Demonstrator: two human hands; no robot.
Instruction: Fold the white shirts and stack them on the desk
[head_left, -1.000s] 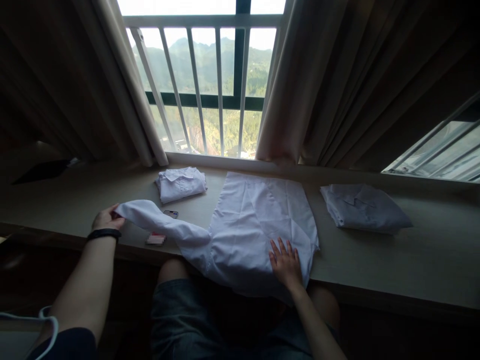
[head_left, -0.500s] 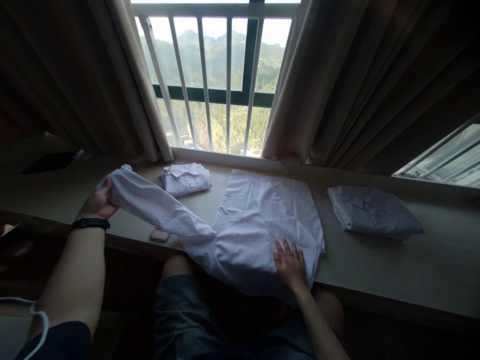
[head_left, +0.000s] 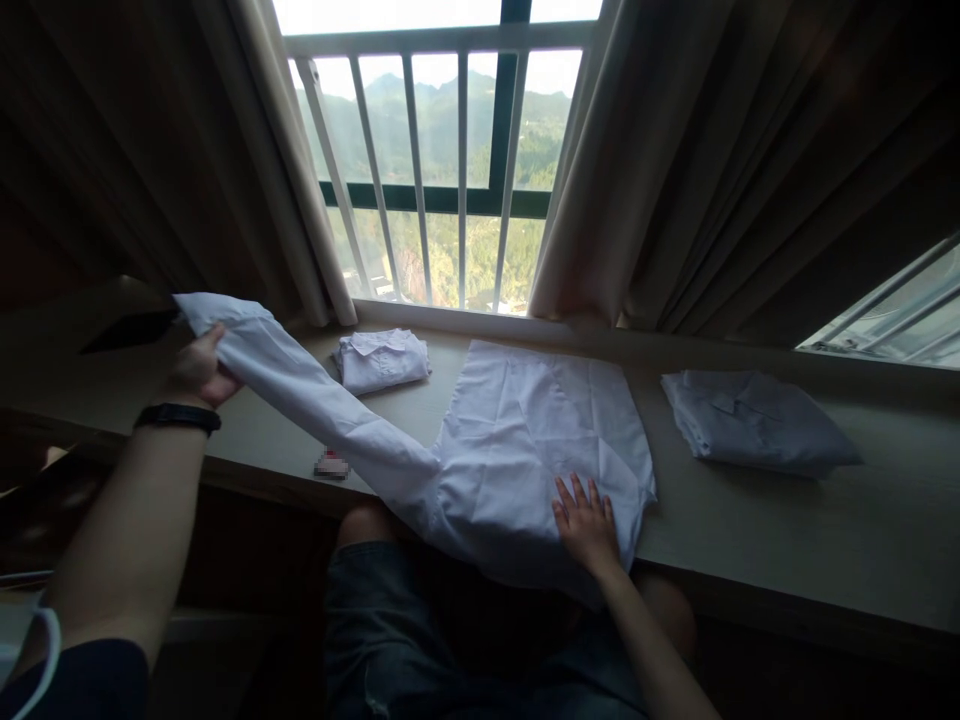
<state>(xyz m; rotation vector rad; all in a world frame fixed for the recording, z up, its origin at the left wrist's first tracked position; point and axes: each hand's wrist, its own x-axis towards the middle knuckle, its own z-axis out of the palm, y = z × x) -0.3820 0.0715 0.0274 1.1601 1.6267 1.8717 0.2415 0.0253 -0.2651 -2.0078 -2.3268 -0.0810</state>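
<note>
Sleeve (head_left: 315,400) now lifted clear of the surface (head_left: 787,520), pinched by left hand (head_left: 199,368) fingers; right hand (head_left: 589,525), fingers spread, pins the shirt (head_left: 540,440) beneath.

Three white shirts: one spread (head_left: 540,440), two folded (head_left: 382,358) (head_left: 757,422); two hands (head_left: 199,368) (head_left: 589,520).

So the spread shirt (head_left: 540,440) sits mid-counter (head_left: 787,530), hanging a bit over the front edge. Its sleeve (head_left: 300,390) runs out to the left, lifted off the surface. One folded shirt (head_left: 382,358) is behind the sleeve near the back edge, another folded shirt (head_left: 757,422) off to the right. A small item (head_left: 331,465) lies under the sleeve by the front edge.
</note>
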